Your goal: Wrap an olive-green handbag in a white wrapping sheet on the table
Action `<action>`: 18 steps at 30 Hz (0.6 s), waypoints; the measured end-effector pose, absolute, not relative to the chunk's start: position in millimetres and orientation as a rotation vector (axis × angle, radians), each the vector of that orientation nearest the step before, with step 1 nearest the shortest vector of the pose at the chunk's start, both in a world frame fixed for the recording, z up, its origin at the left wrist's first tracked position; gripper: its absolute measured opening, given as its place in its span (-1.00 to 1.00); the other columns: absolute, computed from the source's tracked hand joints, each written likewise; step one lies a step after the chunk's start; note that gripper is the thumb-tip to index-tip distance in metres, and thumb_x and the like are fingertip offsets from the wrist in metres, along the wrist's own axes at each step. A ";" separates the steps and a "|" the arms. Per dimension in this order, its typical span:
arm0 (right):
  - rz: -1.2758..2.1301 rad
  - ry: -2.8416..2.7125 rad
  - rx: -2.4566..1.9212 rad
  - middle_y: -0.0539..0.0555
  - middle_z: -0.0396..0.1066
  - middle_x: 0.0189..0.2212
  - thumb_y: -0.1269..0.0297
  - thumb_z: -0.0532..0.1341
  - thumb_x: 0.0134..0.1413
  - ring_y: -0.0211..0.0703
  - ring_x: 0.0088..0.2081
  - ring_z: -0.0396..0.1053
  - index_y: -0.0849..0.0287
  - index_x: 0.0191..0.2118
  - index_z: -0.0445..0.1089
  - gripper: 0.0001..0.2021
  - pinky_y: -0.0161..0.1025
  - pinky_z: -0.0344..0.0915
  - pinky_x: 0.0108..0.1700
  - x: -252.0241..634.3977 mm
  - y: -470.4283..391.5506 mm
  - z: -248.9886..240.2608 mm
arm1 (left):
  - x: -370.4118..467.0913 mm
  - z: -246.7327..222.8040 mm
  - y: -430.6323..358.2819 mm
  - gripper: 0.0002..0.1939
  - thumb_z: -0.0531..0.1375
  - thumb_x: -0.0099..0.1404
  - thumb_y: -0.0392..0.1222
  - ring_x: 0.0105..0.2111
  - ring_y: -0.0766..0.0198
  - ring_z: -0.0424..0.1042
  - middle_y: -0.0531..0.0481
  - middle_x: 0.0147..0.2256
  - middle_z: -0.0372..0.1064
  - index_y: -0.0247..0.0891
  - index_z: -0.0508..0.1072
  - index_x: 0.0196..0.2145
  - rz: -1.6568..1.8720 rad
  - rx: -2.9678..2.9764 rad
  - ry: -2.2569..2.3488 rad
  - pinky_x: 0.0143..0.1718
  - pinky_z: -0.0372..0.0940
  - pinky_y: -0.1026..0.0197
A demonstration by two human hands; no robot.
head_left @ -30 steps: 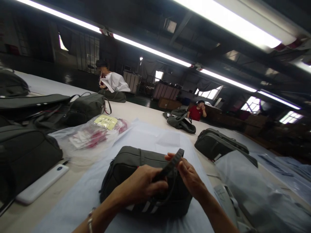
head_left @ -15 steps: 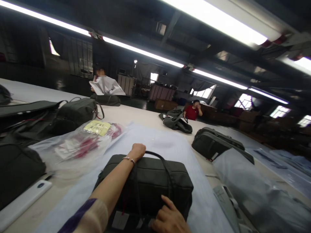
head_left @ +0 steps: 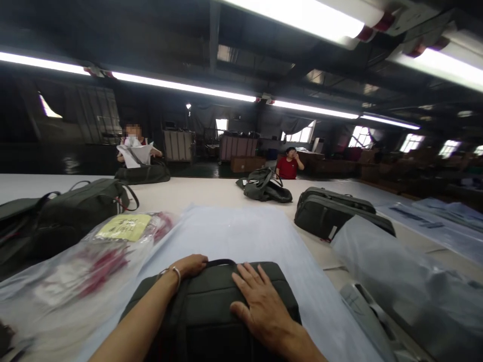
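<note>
A dark green duffel bag (head_left: 211, 291) lies in front of me on a sheet of pale plastic (head_left: 241, 226). My left hand (head_left: 190, 265), with a bracelet at its wrist, is closed around the bag's handle (head_left: 221, 262) at the far top edge. Spread flat, my right hand (head_left: 260, 301) rests on the top right of the bag, fingers pointing away from me. The bag's near side runs out of view under my arms.
To the left lies a clear plastic bag of red and white pieces (head_left: 101, 266) with a yellow note (head_left: 124, 227). More dark green bags (head_left: 86, 206) stand behind it; others (head_left: 335, 211) sit at the right, near grey plastic wrapping (head_left: 407, 281). Two people (head_left: 288, 165) are across the table.
My right hand has moved up from the bag's near side and now lies flat on its top. My left hand keeps the handle, which has come down lower. The view has levelled.
</note>
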State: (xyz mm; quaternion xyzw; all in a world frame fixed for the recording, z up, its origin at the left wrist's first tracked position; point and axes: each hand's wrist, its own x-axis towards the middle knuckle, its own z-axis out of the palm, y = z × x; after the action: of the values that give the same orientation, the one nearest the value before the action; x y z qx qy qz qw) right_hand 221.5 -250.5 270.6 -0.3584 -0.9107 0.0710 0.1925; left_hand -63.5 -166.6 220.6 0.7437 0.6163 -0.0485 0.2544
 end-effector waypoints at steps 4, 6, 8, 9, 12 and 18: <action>0.364 -2.637 -1.077 0.02 0.01 0.36 -0.04 0.09 0.27 0.07 0.36 -0.05 -0.09 0.33 0.07 -0.44 0.14 -0.06 0.37 218.5 -234.8 240.2 | -64.4 217.0 -164.6 -0.66 0.09 0.43 0.02 -0.06 0.12 0.44 -0.12 -0.08 0.45 -0.30 0.44 -0.07 -0.110 2.004 1.673 0.04 0.28 -0.08; 0.324 -2.631 -1.078 0.03 0.04 0.34 -0.05 0.11 0.25 0.10 0.35 -0.01 -0.09 0.32 0.09 -0.43 0.16 -0.02 0.35 219.2 -232.5 229.6 | -65.9 218.1 -163.0 -0.68 0.08 0.44 -0.01 -0.08 0.13 0.45 -0.12 -0.10 0.46 -0.30 0.45 -0.08 -0.114 2.003 1.650 0.02 0.29 -0.05; 0.263 -2.631 -1.058 0.08 0.11 0.31 -0.12 0.12 0.21 0.17 0.32 0.06 -0.04 0.29 0.16 -0.41 0.18 0.06 0.31 222.0 -228.6 224.7 | -67.5 220.2 -161.5 -0.73 0.06 0.43 -0.11 -0.10 0.13 0.47 -0.13 -0.11 0.49 -0.28 0.47 -0.09 -0.128 2.006 1.617 -0.01 0.30 0.00; 0.247 -2.647 -1.038 0.10 0.15 0.29 -0.15 0.12 0.19 0.20 0.30 0.10 -0.02 0.28 0.19 -0.39 0.18 0.10 0.29 223.8 -225.3 225.3 | -68.0 221.1 -161.0 -0.74 0.04 0.41 -0.16 -0.10 0.13 0.47 -0.13 -0.11 0.50 -0.26 0.48 -0.10 -0.133 2.008 1.604 -0.02 0.31 0.03; 0.313 -2.771 -0.979 0.14 0.27 0.22 -0.21 0.11 0.16 0.22 0.21 0.25 0.01 0.21 0.31 -0.40 0.11 0.24 0.19 224.9 -210.3 244.9 | -68.1 220.9 -160.1 -0.68 0.00 0.33 -0.23 -0.08 0.06 0.48 -0.15 -0.08 0.51 -0.20 0.51 -0.11 -0.130 2.012 1.596 -0.05 0.31 0.07; 0.540 -2.795 -0.949 0.12 0.36 0.17 -0.08 -0.02 0.31 0.05 0.18 0.29 0.03 0.20 0.31 -0.50 0.01 0.15 0.24 173.7 -175.2 303.6 | -71.2 214.5 -156.5 -0.66 0.01 0.28 -0.20 -0.10 -0.01 0.49 -0.19 -0.10 0.52 -0.20 0.53 -0.11 -0.095 2.005 1.565 -0.06 0.32 0.01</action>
State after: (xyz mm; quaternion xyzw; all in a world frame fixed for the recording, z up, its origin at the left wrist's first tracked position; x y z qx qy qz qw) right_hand 173.7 -175.2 303.6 -0.3155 -0.9291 0.1794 0.0704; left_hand -71.2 -156.5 214.5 0.7529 0.5878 -0.0356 0.2940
